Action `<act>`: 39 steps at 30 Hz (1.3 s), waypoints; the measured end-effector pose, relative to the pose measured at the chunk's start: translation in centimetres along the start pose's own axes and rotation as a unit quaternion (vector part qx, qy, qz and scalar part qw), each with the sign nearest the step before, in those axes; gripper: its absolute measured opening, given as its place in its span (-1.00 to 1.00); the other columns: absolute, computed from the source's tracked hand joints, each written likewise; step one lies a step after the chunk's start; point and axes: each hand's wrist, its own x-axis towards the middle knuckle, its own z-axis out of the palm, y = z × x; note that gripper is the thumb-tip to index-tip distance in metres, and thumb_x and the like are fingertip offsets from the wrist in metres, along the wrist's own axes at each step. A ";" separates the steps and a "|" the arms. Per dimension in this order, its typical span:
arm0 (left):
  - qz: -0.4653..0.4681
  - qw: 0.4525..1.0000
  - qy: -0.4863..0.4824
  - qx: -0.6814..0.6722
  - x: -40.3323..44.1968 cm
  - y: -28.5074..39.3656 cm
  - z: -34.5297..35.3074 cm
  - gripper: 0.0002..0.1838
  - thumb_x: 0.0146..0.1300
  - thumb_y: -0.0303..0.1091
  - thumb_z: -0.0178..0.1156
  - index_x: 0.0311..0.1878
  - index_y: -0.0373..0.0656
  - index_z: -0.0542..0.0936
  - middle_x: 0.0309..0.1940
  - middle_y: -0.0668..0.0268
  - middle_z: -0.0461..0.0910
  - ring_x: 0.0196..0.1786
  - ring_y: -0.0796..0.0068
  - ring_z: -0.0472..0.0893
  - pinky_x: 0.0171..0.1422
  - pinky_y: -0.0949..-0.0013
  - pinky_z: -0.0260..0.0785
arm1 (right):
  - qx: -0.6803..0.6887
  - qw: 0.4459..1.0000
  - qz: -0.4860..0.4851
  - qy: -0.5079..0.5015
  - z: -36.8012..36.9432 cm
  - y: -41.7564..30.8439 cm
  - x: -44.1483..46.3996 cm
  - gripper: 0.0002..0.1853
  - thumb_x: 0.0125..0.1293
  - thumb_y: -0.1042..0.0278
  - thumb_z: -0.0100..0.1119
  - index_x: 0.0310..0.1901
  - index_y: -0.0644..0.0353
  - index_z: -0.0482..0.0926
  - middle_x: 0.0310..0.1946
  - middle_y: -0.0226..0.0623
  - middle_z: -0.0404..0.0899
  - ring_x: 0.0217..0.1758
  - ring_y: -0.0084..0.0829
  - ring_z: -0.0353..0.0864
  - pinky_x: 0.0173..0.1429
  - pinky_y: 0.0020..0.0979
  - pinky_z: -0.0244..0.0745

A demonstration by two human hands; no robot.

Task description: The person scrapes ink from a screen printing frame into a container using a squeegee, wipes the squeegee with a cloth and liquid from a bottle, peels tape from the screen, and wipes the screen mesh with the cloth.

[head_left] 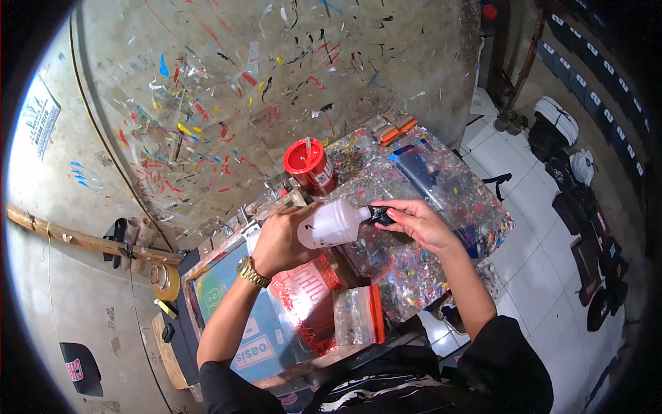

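Left hand, gold watch at wrist: curled around a translucent white plastic bottle, held tilted nearly flat, nearside of the round red plastic tub.

Right hand: thumb and fingers pinching a small black cap at the bottle's mouth, nearside and right of the tub; whether the cap touches the neck cannot be told.

Framed blue-grey printing screen with pale lettering: nearside and left of the tub.

Pale flat squeegee with orange-red edge: nearside of the tub.

Paint-spattered bench: beneath the tub and extending right.

Dark blue flat strip: right of the tub.

Paint-streaked grey wall: behind the tub.
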 end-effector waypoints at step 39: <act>-0.305 0.852 0.350 -0.241 25.9 -4.4 11.3 0.10 -0.25 -0.36 0.68 0.30 -0.50 0.17 0.27 -0.31 0.41 0.36 -0.16 0.45 0.46 0.07 0.32 | -0.014 0.995 -0.067 0.066 -0.6 -2.9 -1.1 -0.63 0.55 0.45 0.04 0.27 0.49 0.47 0.18 -0.06 0.58 0.14 -0.38 0.64 0.32 -0.27 0.60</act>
